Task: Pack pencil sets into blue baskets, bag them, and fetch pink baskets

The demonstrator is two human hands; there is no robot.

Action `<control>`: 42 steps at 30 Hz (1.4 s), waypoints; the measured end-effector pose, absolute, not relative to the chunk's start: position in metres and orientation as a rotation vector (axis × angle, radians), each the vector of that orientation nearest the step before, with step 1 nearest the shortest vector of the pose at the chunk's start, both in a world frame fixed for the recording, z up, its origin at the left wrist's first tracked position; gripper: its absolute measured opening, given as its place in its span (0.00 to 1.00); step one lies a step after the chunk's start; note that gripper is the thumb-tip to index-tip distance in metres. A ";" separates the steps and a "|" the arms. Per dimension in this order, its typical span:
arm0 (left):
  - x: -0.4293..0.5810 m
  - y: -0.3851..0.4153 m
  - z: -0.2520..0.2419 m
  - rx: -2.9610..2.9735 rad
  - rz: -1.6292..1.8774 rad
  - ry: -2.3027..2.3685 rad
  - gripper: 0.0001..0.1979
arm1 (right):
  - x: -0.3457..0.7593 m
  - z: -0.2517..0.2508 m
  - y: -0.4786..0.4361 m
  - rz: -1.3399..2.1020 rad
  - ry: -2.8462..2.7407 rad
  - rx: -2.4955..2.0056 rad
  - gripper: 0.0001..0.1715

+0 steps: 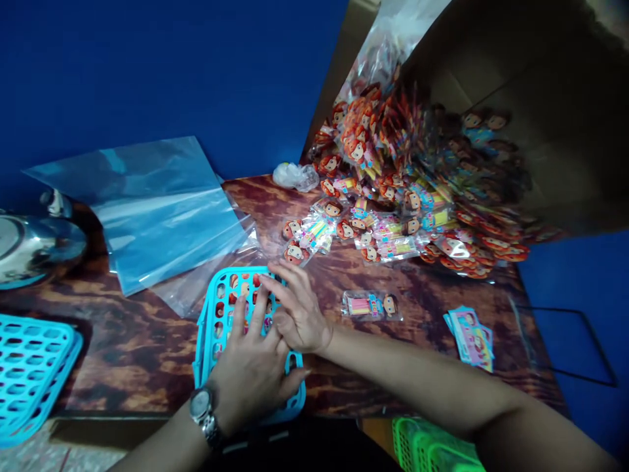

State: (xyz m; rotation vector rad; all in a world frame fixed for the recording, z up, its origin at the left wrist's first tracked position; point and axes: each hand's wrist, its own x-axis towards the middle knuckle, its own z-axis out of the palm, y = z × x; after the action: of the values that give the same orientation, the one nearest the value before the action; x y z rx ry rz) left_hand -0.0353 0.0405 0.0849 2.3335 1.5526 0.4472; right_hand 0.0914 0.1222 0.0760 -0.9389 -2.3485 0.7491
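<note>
The left hand (255, 357) reaches in from the near left, palm down, with its fingers spread and pointing to the far side and its thumb stuck out to the right; a metal-banded watch (202, 408) circles the wrist. The right hand (302, 318) comes across from the near right on an almost straight forearm, its fingers pointing far left with a slight bend and meeting the left hand over the upper part of the blue basket (208, 324). The left grip is wide, laid over the holed panel; whether the right grip pinches the basket's far right rim, I cannot tell. The basket sits at the near edge of the brown counter (334, 370), left of centre, holed panel upward, its long axis running near to far; reddish printed bits show through the holes. Just beyond it to the far left lie clear plastic sheets (171, 229). To the right, a single packet (372, 306) lies with its long axis left to right, the printed head at the right end. Farther right are some cards (472, 339), and on the far right a carton (555, 131) spills a heap of packets (366, 147). Another blue basket (37, 370) lies at the near left.
</note>
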 end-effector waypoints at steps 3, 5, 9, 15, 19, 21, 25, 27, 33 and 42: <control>-0.035 0.044 0.088 2.329 0.410 1.534 0.32 | 0.091 0.072 0.123 0.765 -2.311 -0.925 0.29; -0.036 0.045 0.088 2.349 0.410 1.534 0.32 | 0.090 0.070 0.123 0.799 -2.289 -0.941 0.28; -0.039 0.043 0.086 2.395 0.395 1.540 0.34 | 0.090 0.075 0.126 0.902 -2.261 -0.966 0.27; -0.043 0.044 0.089 2.428 0.309 1.487 0.38 | 0.080 0.104 0.161 0.852 -2.457 -0.967 0.24; -0.045 0.046 0.088 2.406 0.293 1.492 0.39 | 0.036 0.104 0.196 0.957 -2.778 -0.653 0.23; -0.045 0.046 0.086 2.401 0.290 1.488 0.39 | 0.014 0.097 0.208 1.086 -2.915 -0.522 0.23; -0.046 0.045 0.083 2.404 0.323 1.460 0.40 | -0.003 0.085 0.214 1.236 -3.022 -0.485 0.16; -0.047 0.046 0.084 2.397 0.344 1.410 0.40 | 0.003 0.083 0.212 1.225 -3.013 -0.560 0.13; -0.050 0.046 0.089 2.342 0.343 1.210 0.40 | 0.024 0.086 0.207 1.259 -2.966 -0.846 0.12; -0.050 0.044 0.085 2.334 0.413 1.129 0.40 | 0.016 0.086 0.200 1.281 -3.052 -0.961 0.16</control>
State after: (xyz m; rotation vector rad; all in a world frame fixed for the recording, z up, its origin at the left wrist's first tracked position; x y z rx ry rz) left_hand -0.0496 0.0440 0.0852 2.3339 1.1295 0.4130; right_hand 0.0165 0.2005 0.0865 -0.9614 -3.0520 1.2812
